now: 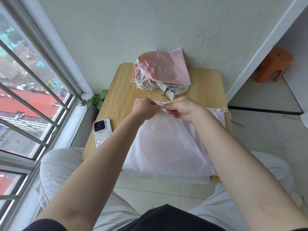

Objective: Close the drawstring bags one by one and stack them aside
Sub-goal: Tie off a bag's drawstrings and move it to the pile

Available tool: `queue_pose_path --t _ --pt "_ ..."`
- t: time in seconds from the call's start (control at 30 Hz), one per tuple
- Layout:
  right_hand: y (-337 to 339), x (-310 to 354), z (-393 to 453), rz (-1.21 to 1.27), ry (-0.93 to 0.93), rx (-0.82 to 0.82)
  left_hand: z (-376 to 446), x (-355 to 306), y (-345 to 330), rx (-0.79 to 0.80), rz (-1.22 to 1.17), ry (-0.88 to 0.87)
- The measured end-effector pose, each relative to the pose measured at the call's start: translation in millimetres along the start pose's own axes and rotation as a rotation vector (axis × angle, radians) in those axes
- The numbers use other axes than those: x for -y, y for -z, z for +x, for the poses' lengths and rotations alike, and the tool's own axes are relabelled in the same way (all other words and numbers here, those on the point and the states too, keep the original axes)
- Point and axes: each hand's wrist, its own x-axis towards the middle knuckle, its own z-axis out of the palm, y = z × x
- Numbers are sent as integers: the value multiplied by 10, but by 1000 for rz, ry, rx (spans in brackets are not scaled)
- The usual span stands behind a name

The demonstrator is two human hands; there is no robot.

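Fingers [154, 104] of left hand [144, 106] and right hand [180, 108] pinched on pink drawstring [162, 106] at mouth of pale pink drawstring bag [166, 147], flat on bench [206, 84]; positioned to cinch. Closed bags stack [163, 70] at far edge.

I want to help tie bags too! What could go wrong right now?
The phone lies at the table's left edge; an elbow might knock it off. The pale pink bag overhangs the near edge and could slide down while both hands, left hand and right hand, pinch its cord.
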Motion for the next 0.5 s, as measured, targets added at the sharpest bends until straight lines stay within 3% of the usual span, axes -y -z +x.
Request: queue_pose_path --t 0.23,0.5 --pt "24 -70 42 -303 192 -235 -47 -85 166 295 -377 150" --pt "168 -180 92 -530 232 -471 -2 106 233 379 -499 184"
